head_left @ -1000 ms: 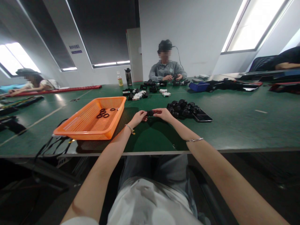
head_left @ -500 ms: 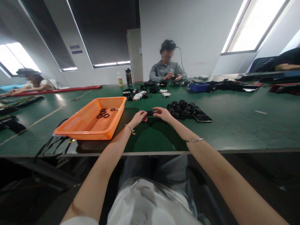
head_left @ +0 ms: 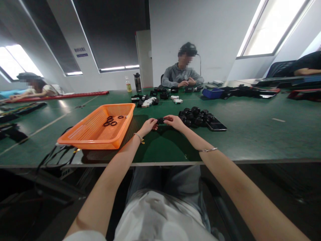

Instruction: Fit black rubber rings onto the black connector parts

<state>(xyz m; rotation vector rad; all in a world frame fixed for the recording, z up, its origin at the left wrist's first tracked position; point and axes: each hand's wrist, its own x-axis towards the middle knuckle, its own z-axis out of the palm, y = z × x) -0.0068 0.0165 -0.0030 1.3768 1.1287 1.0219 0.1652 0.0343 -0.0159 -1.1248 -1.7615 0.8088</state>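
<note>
A small black round part (head_left: 161, 120) is pinched between my left hand (head_left: 147, 126) and my right hand (head_left: 175, 122), just above the green table (head_left: 250, 134). Both hands grip it from opposite sides. Right of my right hand lies a heap of similar black parts (head_left: 197, 116). An orange mesh basket (head_left: 82, 134) stands to the left of my left hand, with several black rings (head_left: 111, 121) lying in it.
A dark phone (head_left: 217, 126) lies beside the heap. Black and white parts (head_left: 150, 100) are scattered farther back. A person in grey (head_left: 182, 75) sits across the table; another person (head_left: 37, 87) leans at far left. Cables (head_left: 57, 155) hang over the near edge.
My hands and the black part stay almost still. The person across the table has shifted to the right and lowered both hands.
</note>
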